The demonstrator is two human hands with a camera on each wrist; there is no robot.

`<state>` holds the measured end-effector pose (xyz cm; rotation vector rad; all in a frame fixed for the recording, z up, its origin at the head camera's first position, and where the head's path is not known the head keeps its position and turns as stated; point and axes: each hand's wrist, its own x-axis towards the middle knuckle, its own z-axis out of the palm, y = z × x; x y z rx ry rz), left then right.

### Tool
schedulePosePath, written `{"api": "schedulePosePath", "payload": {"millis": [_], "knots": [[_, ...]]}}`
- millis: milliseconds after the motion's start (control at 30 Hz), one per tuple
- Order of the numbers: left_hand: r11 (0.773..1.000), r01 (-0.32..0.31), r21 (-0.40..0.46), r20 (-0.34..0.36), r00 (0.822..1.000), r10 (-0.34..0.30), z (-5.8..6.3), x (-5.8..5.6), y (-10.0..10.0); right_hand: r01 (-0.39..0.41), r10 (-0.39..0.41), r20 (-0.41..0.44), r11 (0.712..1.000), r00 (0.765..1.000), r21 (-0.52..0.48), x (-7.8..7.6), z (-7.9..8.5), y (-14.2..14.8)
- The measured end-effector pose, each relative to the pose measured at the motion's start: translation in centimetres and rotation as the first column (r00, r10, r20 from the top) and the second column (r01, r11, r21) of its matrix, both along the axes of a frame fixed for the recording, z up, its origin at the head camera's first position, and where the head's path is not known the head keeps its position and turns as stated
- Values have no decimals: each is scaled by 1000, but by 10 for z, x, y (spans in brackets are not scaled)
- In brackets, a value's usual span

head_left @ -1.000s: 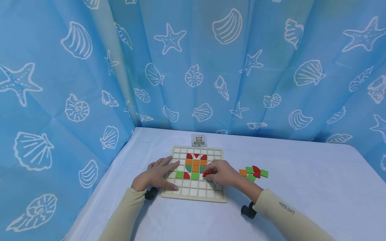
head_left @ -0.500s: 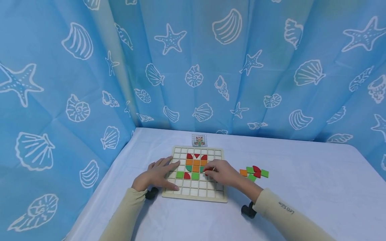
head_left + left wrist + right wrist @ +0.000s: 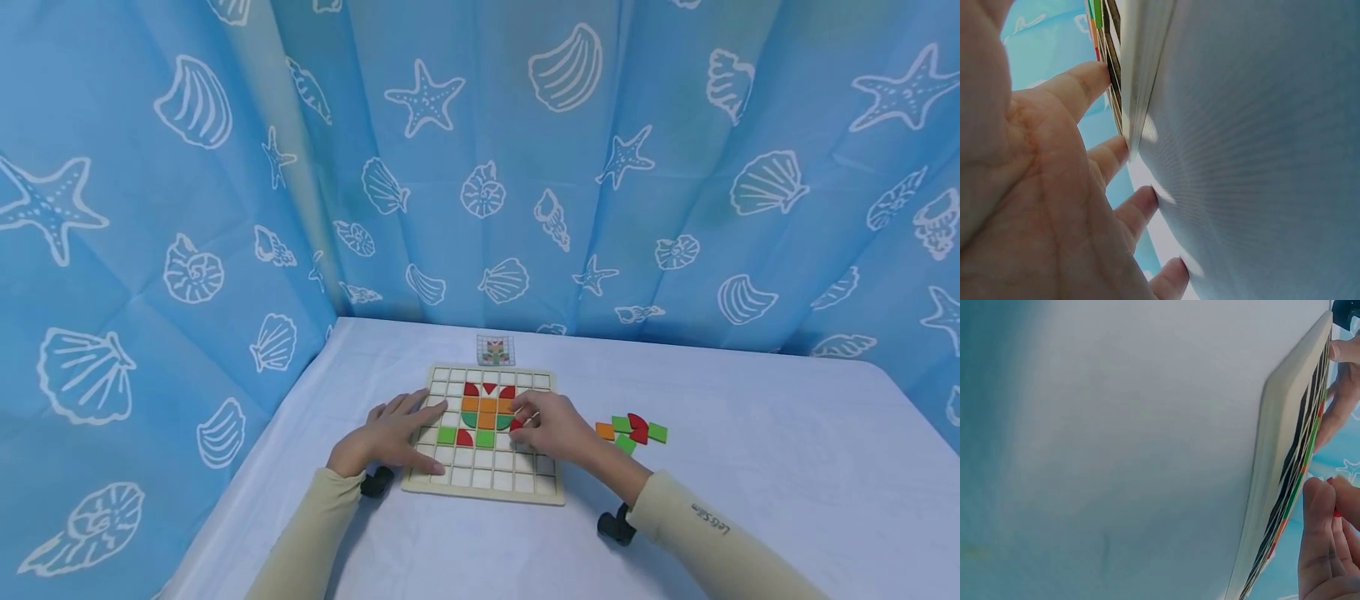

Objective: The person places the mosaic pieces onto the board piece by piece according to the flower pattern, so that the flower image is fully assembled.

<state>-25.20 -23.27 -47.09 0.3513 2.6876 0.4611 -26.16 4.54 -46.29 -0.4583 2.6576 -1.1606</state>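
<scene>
A square grid board [image 3: 483, 496] lies on the cloth, bearing red, orange and green tiles in a pattern. My left hand [image 3: 393, 431] rests at its left side, fingers spread; in the left wrist view a fingertip [image 3: 1099, 74] touches the board's edge and others reach the cloth. Over the right part of the grid, my right hand [image 3: 550, 427] pinches a small red tile [image 3: 515, 425] between thumb and fingers, mostly hidden by them. In the right wrist view only a bit of red [image 3: 1337, 514] shows at the fingertips. A green square tile [image 3: 485, 438] sits in the grid to its left.
Several loose tiles, red, orange and green, lie right of the board, among them a green square [image 3: 657, 432]. A small pattern card [image 3: 496, 350] lies behind the board. A blue curtain [image 3: 480, 250] stands along the table's back and left.
My right hand has shifted the red tile slightly up and right, and its fingers now cover more of it. The left hand and the other tiles have stayed in place.
</scene>
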Motion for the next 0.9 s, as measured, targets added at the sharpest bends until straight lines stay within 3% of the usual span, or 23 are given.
{"api": "schedulePosePath", "payload": {"millis": [267,733,900], "knots": [[1000,4,12,-19,1000,-4,4,1,-2,-64,64,-13,998,998,-6,-2,-2,-5],[1000,22,13,-39,999,-22,-1,2,-3,-174,174,-20,985,985,3,-2,-8,-8],[1000,21,17,-42,999,-21,0,1,-3,-167,167,-19,986,986,6,-3,-7,-8]]}}
